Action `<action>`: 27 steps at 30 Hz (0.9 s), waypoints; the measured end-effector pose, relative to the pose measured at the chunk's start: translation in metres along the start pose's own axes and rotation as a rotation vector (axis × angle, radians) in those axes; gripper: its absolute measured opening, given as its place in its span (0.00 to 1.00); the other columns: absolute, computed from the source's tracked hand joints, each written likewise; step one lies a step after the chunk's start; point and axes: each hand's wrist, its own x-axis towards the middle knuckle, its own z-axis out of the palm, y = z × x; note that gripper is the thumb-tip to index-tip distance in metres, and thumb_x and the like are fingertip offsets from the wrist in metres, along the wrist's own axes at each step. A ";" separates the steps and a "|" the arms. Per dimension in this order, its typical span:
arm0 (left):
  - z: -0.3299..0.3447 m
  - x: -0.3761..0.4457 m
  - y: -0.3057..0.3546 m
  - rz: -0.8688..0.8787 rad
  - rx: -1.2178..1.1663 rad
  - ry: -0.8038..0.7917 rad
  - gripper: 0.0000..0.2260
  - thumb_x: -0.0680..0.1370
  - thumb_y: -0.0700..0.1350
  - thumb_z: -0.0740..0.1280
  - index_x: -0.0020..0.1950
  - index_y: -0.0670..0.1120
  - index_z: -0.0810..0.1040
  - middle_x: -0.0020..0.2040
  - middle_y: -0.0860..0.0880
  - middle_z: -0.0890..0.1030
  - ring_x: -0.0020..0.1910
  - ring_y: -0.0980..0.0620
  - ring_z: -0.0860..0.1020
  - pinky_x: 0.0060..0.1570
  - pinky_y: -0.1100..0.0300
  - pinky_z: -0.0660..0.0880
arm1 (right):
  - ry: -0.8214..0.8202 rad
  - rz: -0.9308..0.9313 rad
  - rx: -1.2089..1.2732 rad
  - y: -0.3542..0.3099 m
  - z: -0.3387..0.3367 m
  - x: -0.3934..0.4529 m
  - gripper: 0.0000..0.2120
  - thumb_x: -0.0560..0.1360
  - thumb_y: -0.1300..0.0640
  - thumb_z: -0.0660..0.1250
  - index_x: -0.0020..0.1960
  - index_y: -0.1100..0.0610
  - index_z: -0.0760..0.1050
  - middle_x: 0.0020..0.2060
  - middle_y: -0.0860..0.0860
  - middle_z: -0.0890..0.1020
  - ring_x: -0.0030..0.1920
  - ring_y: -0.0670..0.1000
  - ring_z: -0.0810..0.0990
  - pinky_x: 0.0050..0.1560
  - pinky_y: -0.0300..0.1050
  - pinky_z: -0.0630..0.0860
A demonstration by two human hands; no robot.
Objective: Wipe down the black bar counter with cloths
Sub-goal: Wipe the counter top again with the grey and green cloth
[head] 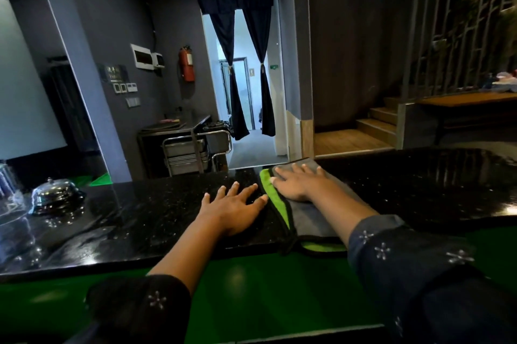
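The black speckled bar counter (pixel 145 212) runs across the view. A grey cloth with a green underside and black trim (pixel 307 220) lies across it at centre right, its near end hanging over the counter's front edge. My right hand (pixel 299 183) lies flat on the far part of the cloth, fingers spread. Just left of the cloth, my left hand (pixel 237 208) rests flat on the bare counter with fingers apart; its thumb tip reaches the cloth's green edge.
A shiny metal call bell (pixel 54 196) stands at the counter's left, with a glass object (pixel 8 184) beside it at the frame edge. A green lower shelf (pixel 251 287) lies below the counter front. Beyond are a metal trolley (pixel 193 148) and a curtained doorway (pixel 246 78).
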 end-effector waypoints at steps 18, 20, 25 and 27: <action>0.004 -0.002 0.002 0.009 -0.003 0.017 0.30 0.76 0.69 0.43 0.77 0.63 0.49 0.79 0.50 0.47 0.78 0.44 0.45 0.73 0.39 0.41 | 0.028 0.066 -0.031 0.030 0.001 0.000 0.29 0.79 0.34 0.41 0.79 0.39 0.45 0.80 0.55 0.46 0.79 0.60 0.44 0.73 0.67 0.39; 0.004 0.000 0.001 0.006 0.010 0.015 0.29 0.76 0.69 0.43 0.77 0.63 0.48 0.79 0.50 0.47 0.78 0.45 0.45 0.73 0.39 0.42 | 0.013 -0.021 -0.021 0.004 0.005 0.010 0.28 0.80 0.35 0.41 0.79 0.39 0.46 0.80 0.54 0.47 0.79 0.59 0.44 0.74 0.66 0.39; 0.005 0.000 0.000 0.020 0.039 0.015 0.28 0.76 0.69 0.43 0.76 0.65 0.48 0.79 0.51 0.47 0.78 0.46 0.46 0.73 0.41 0.43 | -0.026 -0.042 0.013 -0.003 0.001 0.032 0.29 0.80 0.35 0.42 0.79 0.41 0.47 0.80 0.53 0.47 0.79 0.58 0.45 0.74 0.66 0.40; 0.004 0.000 -0.003 0.022 0.031 0.013 0.29 0.76 0.70 0.42 0.76 0.66 0.48 0.79 0.52 0.47 0.78 0.46 0.46 0.73 0.42 0.42 | -0.011 -0.054 0.014 0.011 -0.003 0.035 0.29 0.80 0.34 0.42 0.79 0.40 0.48 0.80 0.51 0.49 0.79 0.57 0.47 0.74 0.66 0.42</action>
